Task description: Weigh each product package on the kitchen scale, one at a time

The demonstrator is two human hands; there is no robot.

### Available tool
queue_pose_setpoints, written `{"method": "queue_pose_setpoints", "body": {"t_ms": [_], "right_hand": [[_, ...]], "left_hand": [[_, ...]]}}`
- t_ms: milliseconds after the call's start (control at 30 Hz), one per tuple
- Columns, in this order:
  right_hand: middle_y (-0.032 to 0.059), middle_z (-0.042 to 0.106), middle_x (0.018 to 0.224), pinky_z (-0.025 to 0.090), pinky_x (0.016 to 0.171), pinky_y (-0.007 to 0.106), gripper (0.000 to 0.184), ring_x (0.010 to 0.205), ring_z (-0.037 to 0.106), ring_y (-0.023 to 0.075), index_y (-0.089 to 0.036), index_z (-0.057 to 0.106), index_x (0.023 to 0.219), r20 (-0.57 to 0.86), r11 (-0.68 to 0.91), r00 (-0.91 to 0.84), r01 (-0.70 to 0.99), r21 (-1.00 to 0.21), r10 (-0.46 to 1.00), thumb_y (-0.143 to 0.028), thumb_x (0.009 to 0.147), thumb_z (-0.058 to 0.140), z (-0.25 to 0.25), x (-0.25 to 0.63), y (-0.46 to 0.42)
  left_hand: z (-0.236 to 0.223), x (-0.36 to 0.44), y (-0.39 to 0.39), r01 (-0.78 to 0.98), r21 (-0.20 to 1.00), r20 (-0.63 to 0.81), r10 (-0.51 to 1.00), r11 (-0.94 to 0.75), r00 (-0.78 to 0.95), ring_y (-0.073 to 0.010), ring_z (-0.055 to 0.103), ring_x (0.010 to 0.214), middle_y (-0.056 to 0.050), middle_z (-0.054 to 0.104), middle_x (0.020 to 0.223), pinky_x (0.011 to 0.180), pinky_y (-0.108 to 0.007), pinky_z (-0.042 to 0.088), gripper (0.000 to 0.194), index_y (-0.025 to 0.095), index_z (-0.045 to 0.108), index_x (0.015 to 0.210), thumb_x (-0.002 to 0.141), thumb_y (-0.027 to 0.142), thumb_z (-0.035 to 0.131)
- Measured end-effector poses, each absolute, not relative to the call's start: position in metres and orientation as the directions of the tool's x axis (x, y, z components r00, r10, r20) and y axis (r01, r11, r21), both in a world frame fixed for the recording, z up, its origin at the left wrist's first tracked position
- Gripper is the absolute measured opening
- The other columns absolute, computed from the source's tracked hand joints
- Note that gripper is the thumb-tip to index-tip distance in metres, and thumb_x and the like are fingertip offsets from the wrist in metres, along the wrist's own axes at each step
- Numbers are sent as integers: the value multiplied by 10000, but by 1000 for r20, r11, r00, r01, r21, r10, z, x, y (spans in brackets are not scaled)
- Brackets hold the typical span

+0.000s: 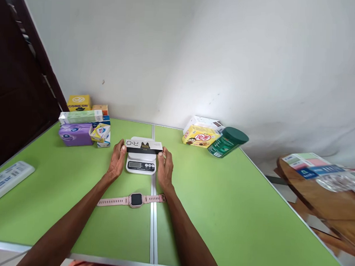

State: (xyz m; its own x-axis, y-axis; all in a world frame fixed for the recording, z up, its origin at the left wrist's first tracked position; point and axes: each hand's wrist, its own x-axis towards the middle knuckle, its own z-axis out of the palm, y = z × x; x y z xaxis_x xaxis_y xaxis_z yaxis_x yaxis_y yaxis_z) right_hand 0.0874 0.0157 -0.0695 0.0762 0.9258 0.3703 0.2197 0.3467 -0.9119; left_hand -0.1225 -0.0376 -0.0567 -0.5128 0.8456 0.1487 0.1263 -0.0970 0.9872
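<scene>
Okay, so closest to me on the green table (221, 212) there's a pink smartwatch (136, 200) laid out flat, strap stretched sideways between the forearms, screen dark.

Just past it is a small white kitchen scale (141, 166), display and buttons on the near side. Right over its plate is a long, skinny black and white box (143, 145), held at both ends. The left hand (117, 160) has the left end and the right hand (165, 167) has the right end, thumbs on the near side, so each grip is narrow, basically closed down on the box. Can't really tell if the box is touching the plate or just above it.

Off to the left, near the table edge, lies a white packet (9, 181) with blue print.

Further back on the left there's a purple pack (76, 134) with a little yellow and white box (100, 132) beside it, a long pale green box (81, 116) behind, and a yellow "COME ON" box (79, 103) at the back. Back right, by the wall, a yellow snack box (200, 136) sits next to a tilted green canister (227, 142).
</scene>
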Motion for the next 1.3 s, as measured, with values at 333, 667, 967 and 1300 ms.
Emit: {"method": "queue_pose_setpoints", "body": {"t_ms": [333, 667, 967, 1300], "right_hand": [[194, 736, 1396, 575, 1125, 515, 671, 1279, 705, 330, -176, 728, 1354, 435, 419, 90, 156, -895, 896, -736, 1055, 510, -47, 96, 10], [217, 750, 1431, 481, 1198, 557, 778, 1327, 665, 361, -157, 741, 1368, 371, 227, 418, 354, -907, 830, -777, 947, 530, -42, 238, 40], [388, 593, 1537, 327, 1309, 650, 1266, 1511, 502, 515, 25, 610, 1478, 295, 10, 385, 594, -805, 874, -1020, 786, 435, -85, 326, 82], [405, 439, 1684, 293, 1302, 724, 1485, 1585, 379, 587, -16, 380, 1663, 254, -101, 434, 645, -757, 864, -1077, 648, 604, -106, 315, 88]], "left_hand": [[-12, -92, -50, 393, 916, 245, 881, -74, -405, -420, 422, 1659, -185, 550, 1693, 1404, -644, 310, 940, 227, 611, 1588, 990, 919, 393], [-2, 40, 7, 135, 988, 74, 997, -73, -7, -448, 269, 1749, -216, 277, 1877, 1446, -533, 232, 1038, 165, 411, 1729, 951, 810, 649], [-62, 118, 64, 291, 951, 57, 983, -107, 174, -425, 254, 1756, -291, 261, 1857, 1450, -569, 202, 1077, 86, 263, 1756, 936, 644, 684], [-77, 122, 55, 390, 885, 157, 951, -256, 267, -456, 233, 1753, -266, 238, 1859, 1436, -625, 224, 1014, 139, 351, 1739, 898, 543, 749]]}}
